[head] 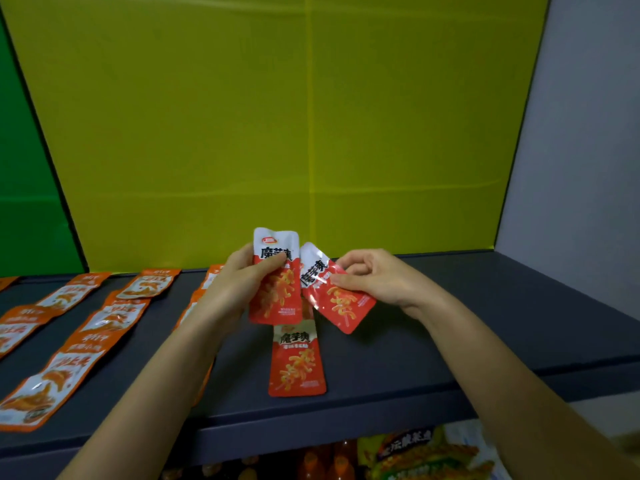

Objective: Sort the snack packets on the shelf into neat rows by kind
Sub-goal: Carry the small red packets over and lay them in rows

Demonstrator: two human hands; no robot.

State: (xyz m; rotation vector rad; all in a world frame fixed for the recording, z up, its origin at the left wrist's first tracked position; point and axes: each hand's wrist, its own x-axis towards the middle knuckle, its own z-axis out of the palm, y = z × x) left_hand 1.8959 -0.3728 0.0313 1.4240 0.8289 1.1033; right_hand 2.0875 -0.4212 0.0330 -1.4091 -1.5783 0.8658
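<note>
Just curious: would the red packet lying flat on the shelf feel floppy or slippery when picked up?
Probably light: the left hand and right hand each hold a similar one. Likely slippery: the red packet looks glossy. Flat on the shelf, it may need an edge lifted.

Dark shelf (450, 341), orange packets (114, 317), red packet (297, 362)

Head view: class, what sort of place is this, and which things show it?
Probably a shop shelf, perhaps a mock one: the dark shelf carries orange packets laid in rows, a red packet lies to their right, and what look like bottles and bagged snacks sit on the level below.
</note>
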